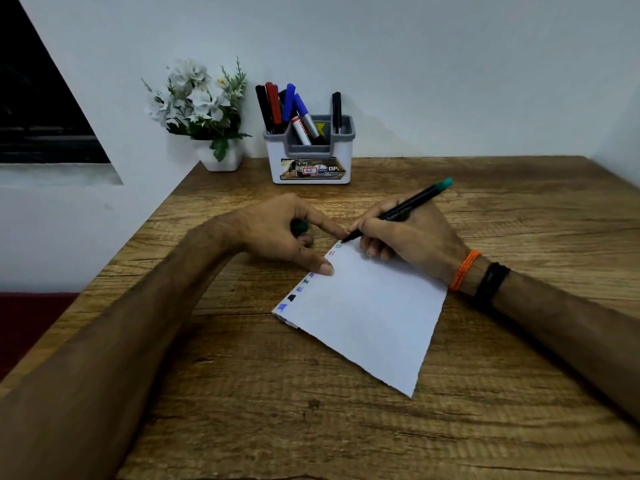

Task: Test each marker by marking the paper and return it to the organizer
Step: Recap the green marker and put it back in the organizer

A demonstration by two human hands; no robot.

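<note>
at the paper's (363, 306) far corner, right hand (408, 237) grips green marker (398, 211), marking; left hand (277, 233) clutches its cap (299, 226), pinning paper. next: recap, return to organizer (310, 150).

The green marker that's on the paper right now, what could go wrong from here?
1. The green marker's tip sits at the far corner of the paper; a stroke could run onto the wooden table.
2. The left hand pins the paper's edge with its thumb while holding the green cap in its curled fingers; the cap might slip out.
3. The right hand rests on the paper and could drag it.
</note>
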